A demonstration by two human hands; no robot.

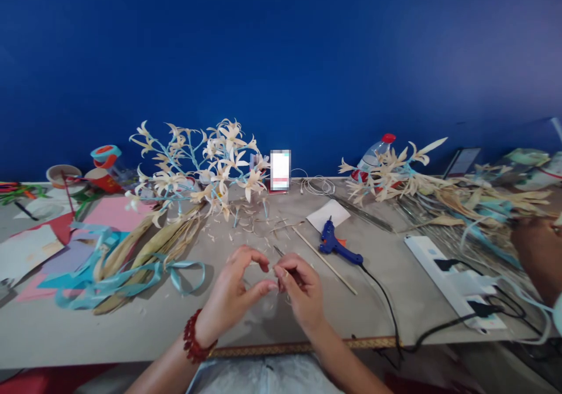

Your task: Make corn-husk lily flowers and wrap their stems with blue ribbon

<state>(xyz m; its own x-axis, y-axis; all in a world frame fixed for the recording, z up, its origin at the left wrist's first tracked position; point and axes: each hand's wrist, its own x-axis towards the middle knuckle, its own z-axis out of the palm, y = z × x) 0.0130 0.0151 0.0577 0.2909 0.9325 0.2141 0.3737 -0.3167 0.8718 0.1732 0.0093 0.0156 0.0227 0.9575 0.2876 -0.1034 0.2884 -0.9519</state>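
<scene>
My right hand [301,288] is closed in a pinch near the table's front edge. A small pale piece [284,274] shows at its fingertips, too small to name for certain. A thin pointed metal tip [278,251] juts out just above these fingers; its other end is hidden. Facing it, my left hand [235,285] has thumb and forefinger curved apart, with nothing visible between them. Its fingertips come close to the right hand's; contact cannot be made out. Beyond both hands, pale scraps [246,230] lie scattered on the grey table [175,335].
Branches of pale husk flowers [232,160] stand behind. Left lie dried husks [162,245] with blue ribbon [188,277]. Right are a thin stick [327,262], a blue glue gun [336,245], a power strip [452,283] with cables and another person's hand [538,253].
</scene>
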